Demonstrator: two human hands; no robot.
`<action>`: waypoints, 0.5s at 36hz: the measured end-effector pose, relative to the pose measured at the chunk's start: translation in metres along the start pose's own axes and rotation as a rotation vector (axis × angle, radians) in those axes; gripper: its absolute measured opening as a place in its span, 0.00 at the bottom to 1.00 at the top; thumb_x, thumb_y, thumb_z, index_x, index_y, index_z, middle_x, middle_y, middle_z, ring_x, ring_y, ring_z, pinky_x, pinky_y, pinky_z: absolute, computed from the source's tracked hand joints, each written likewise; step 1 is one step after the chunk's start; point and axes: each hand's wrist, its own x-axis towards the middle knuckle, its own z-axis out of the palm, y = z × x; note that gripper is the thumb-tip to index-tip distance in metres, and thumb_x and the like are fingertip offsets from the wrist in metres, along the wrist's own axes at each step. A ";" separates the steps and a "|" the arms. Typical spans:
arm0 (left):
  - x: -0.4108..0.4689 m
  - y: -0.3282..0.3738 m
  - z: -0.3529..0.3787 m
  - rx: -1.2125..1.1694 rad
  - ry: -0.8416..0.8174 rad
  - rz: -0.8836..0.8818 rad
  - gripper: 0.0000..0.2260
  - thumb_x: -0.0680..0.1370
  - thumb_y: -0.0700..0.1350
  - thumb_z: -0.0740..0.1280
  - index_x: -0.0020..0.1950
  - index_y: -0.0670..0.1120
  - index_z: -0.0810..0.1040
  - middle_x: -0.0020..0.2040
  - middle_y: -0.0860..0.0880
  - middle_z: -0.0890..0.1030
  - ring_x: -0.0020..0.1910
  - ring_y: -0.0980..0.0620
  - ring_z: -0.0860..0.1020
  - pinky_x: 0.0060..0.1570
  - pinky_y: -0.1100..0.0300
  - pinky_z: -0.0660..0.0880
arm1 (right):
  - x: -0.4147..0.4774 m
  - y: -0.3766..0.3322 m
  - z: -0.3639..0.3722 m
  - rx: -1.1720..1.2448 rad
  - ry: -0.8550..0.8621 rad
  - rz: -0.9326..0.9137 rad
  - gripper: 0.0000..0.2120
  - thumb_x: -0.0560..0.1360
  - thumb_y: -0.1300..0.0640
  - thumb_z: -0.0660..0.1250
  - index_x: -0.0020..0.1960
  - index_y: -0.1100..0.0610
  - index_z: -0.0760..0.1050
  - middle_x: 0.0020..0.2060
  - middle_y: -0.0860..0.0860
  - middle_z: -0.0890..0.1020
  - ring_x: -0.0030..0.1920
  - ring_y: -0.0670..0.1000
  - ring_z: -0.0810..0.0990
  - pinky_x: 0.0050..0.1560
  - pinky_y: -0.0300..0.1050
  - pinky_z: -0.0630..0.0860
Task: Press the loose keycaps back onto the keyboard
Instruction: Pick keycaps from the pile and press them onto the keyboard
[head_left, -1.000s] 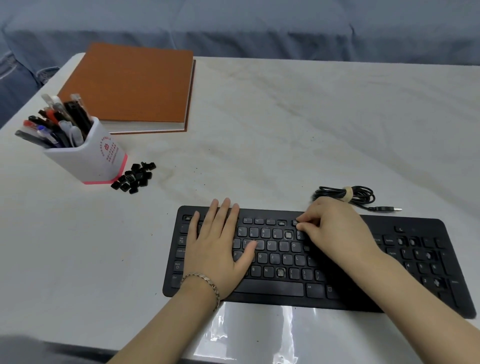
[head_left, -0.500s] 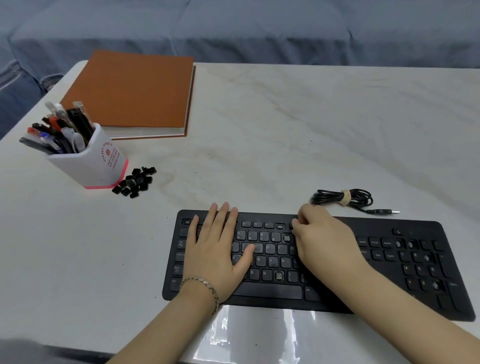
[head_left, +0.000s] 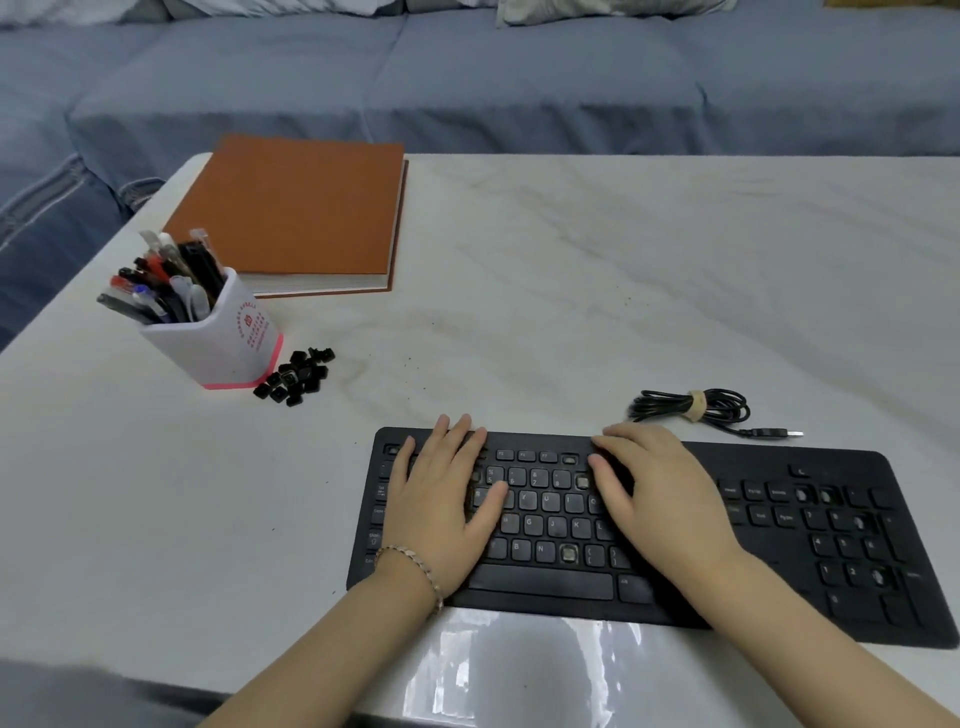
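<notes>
Your left hand (head_left: 441, 499) and right hand (head_left: 657, 499) cover the keyboard (head_left: 779, 545) keys beneath; its near-right corner is cut off.

Both hands, left (head_left: 441, 499) and right (head_left: 654, 493), rest flat on the keyboard (head_left: 779, 545).

Pen cup (head_left: 218, 338) crowds loose keycaps (head_left: 295, 376); table (head_left: 571, 312) beyond lies open.

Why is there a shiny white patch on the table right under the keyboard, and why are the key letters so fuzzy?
Head view: the patch is glare, light bouncing off the glossy table near its front edge, below the keyboard; head view: the picture is soft, so many key letters blur; head view: the wide lens bends the table's edges.
</notes>
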 end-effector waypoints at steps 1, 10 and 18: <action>0.001 -0.002 -0.003 -0.095 0.026 -0.003 0.22 0.78 0.55 0.56 0.71 0.50 0.66 0.72 0.57 0.61 0.71 0.64 0.50 0.69 0.66 0.38 | 0.004 -0.003 0.001 0.001 -0.023 0.000 0.11 0.73 0.59 0.67 0.54 0.60 0.79 0.51 0.54 0.80 0.55 0.55 0.76 0.57 0.47 0.70; 0.024 -0.074 -0.054 -0.242 0.370 -0.356 0.18 0.75 0.37 0.65 0.66 0.42 0.72 0.69 0.46 0.69 0.69 0.50 0.65 0.68 0.59 0.59 | 0.025 -0.038 0.027 0.086 -0.149 -0.087 0.15 0.78 0.51 0.58 0.62 0.53 0.75 0.56 0.47 0.77 0.58 0.49 0.72 0.59 0.41 0.65; 0.045 -0.145 -0.068 -0.010 0.202 -0.504 0.26 0.76 0.51 0.65 0.72 0.47 0.64 0.72 0.48 0.65 0.69 0.44 0.63 0.66 0.49 0.63 | 0.023 -0.044 0.032 0.095 -0.113 -0.035 0.12 0.76 0.55 0.63 0.57 0.54 0.79 0.52 0.48 0.81 0.54 0.51 0.76 0.53 0.41 0.67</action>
